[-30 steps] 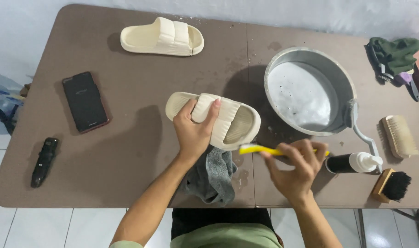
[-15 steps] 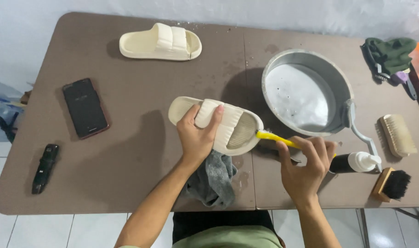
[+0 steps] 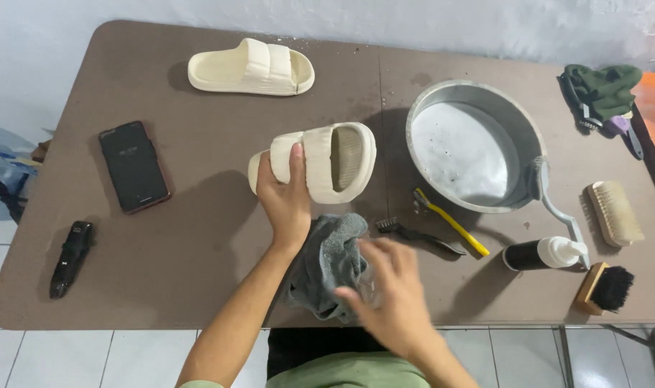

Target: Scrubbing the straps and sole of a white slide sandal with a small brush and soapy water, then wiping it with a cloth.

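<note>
Head view
Left hand [image 3: 286, 205]: wrapped around a cream slipper [image 3: 320, 162], thumb over the strap, holding it tilted just above the table [image 3: 198, 287].
Held slipper: near the table's middle, just left of the basin [image 3: 475, 154]; its ribbed footbed shows through the opening, which faces right.
Right hand [image 3: 388, 287]: blurred, fingers spread and loosely apart, lying on the grey cloth [image 3: 331, 262]; whether it grips the cloth I cannot tell.
Grey cloth: bunched at the near edge of the table, just below the held slipper and beside the left wrist.
Second slipper [image 3: 250, 68]: same cream colour, lying flat at the far side of the table, well apart from both hands.
Basin: round, metal, with soapy water inside; a long-handled grey brush [image 3: 557, 208] leans on its right rim.
Yellow toothbrush [image 3: 451, 223]: lying on the table just below the basin, free of either hand.
Dark small brush [image 3: 417, 233]: lying beside the yellow one, near the right hand's fingertips.
Bottle [image 3: 546, 253]: dark with a white cap, on its side at the right.
Wooden brushes: a pale-bristled one [image 3: 615, 213] and a black-bristled one [image 3: 606, 287] near the right edge.
Phone [image 3: 133, 167]: black, face up on the left.
Black gadget [image 3: 71, 257]: near the left front corner.
Green cloth [image 3: 604, 90]: heaped at the far right corner.
</note>
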